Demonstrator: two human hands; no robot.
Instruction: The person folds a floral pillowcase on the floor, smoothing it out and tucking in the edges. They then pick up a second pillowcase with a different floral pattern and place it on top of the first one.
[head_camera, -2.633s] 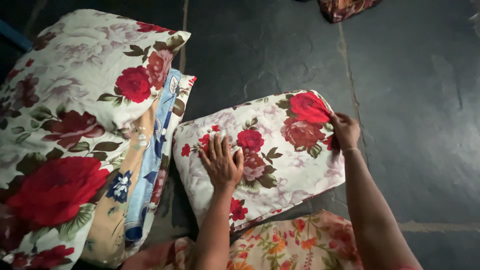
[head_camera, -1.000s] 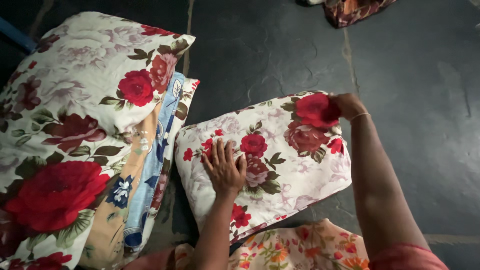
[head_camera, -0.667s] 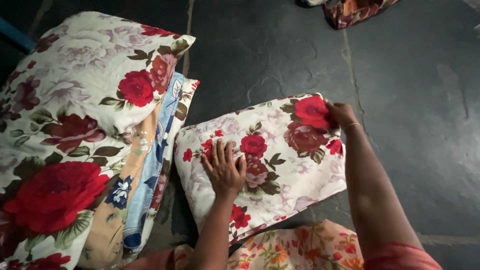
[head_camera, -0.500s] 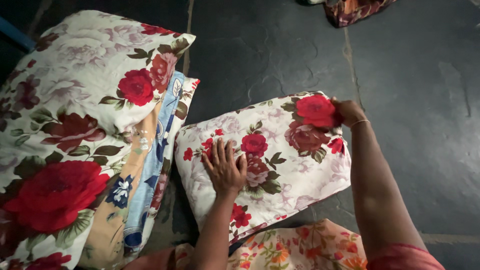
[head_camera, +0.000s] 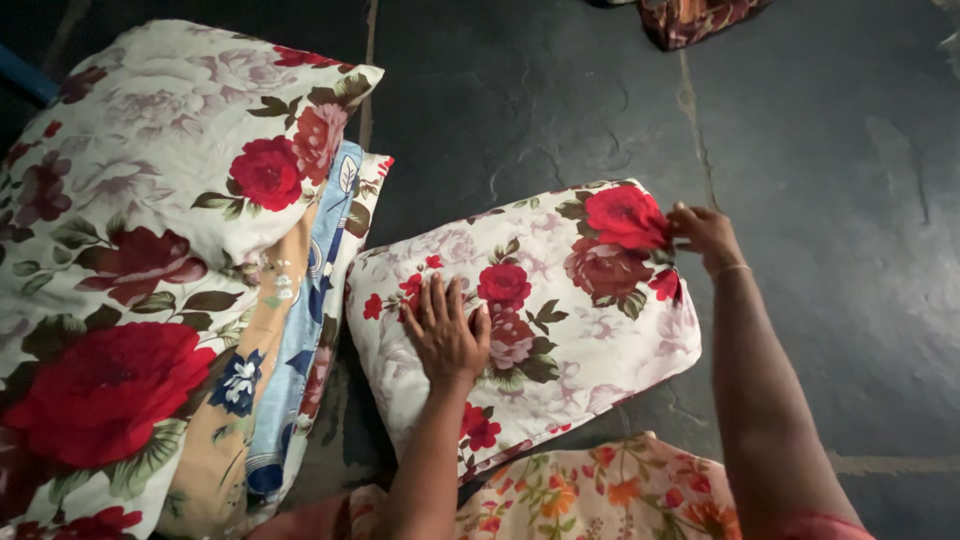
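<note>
A white pillow (head_camera: 560, 330) printed with red roses lies on the dark stone floor in front of me. My left hand (head_camera: 445, 330) rests flat on its left half, fingers spread, pressing down. At the pillow's far right edge my right hand (head_camera: 705, 232) pinches the fabric of the floral cover by a big red rose. Both forearms reach in from the bottom of the view.
A stack of pillows (head_camera: 160, 270) fills the left side, the top one in the same rose print, with blue and tan patterned ones beneath. Orange floral cloth (head_camera: 590, 495) covers my lap at the bottom. Another patterned cloth (head_camera: 695, 15) lies at the top edge on the slate floor (head_camera: 820, 150).
My right hand has been working along the pillow's right edge, lifting and tugging the cover's corner, then lowering slightly. My left hand has stayed pressed in the same spot.
</note>
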